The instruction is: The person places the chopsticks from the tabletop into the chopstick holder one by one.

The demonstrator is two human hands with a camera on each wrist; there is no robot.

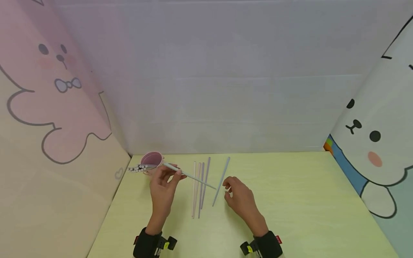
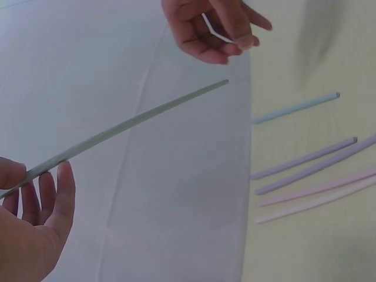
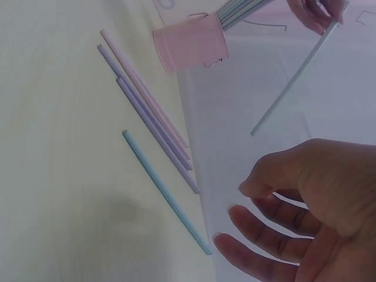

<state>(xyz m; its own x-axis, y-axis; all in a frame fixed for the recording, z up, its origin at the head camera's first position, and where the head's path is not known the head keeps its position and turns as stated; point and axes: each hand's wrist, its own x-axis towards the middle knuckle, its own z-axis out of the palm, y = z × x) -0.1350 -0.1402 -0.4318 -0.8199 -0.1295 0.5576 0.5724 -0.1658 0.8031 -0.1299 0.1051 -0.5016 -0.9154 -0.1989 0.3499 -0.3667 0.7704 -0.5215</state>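
Note:
My left hand (image 1: pixel 164 186) pinches a thin pale green stick (image 2: pixel 126 124) between thumb and fingers, above the table. The stick slants down to the right, its free end pointing towards my right hand (image 1: pixel 241 197). That hand hovers empty with loosely bent fingers, just right of a light blue stick (image 1: pixel 221 182) on the table. In the right wrist view the same hand (image 3: pixel 305 205) shows a gap between thumb and fingers. Left of the blue stick lie two purple sticks (image 3: pixel 154 130), a pink stick (image 3: pixel 144 88) and a whitish stick (image 2: pixel 317 202), roughly side by side.
A small pink bucket (image 3: pixel 191 44) stands at the table's back left corner, partly behind my left hand in the head view. Several more sticks (image 3: pixel 244 10) poke out of it. The pale yellow table (image 1: pixel 300 200) meets a white sheet (image 1: pixel 242 107) at the back.

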